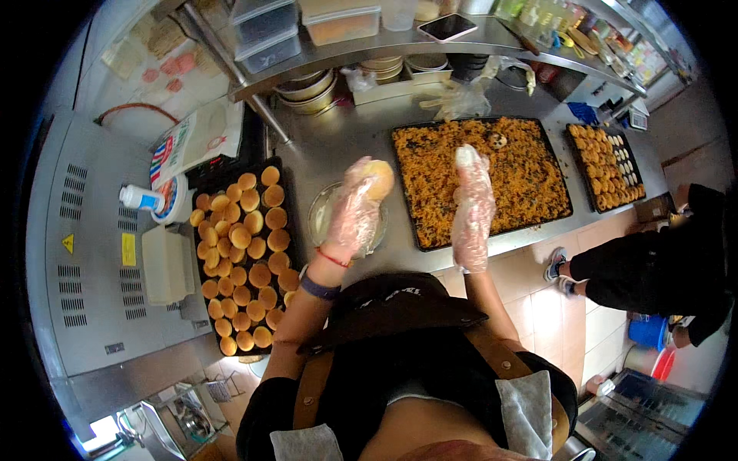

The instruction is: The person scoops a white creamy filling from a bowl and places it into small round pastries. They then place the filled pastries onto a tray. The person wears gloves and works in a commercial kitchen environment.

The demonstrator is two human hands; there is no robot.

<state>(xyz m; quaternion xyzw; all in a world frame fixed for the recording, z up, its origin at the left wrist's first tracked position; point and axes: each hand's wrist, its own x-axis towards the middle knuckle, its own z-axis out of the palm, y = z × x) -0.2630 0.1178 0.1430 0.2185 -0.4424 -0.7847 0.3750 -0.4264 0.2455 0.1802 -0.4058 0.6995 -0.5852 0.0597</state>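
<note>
My left hand (353,216), in a clear plastic glove, holds a round golden sponge cake (379,180). Under that hand sits a glass bowl (315,222) with pale residue, partly hidden by it. My right hand (474,210), also gloved, is over a black tray of orange-brown shredded topping with dark flecks (522,184). White cream-like stuff shows at its fingertips; whether its fingers grip anything is unclear. One small round piece (497,140) lies in the topping beyond them. To the left, a dark baking tray holds many round sponge cakes (259,275), some stacked.
At the right, a smaller tray (605,167) bears browned and white-topped pieces. A crumpled plastic bag (458,101) lies behind the topping. Above runs a metal shelf (392,49) with plastic boxes and a phone (447,27). Another person (651,271) stands at the right. A white tub (173,201) is left.
</note>
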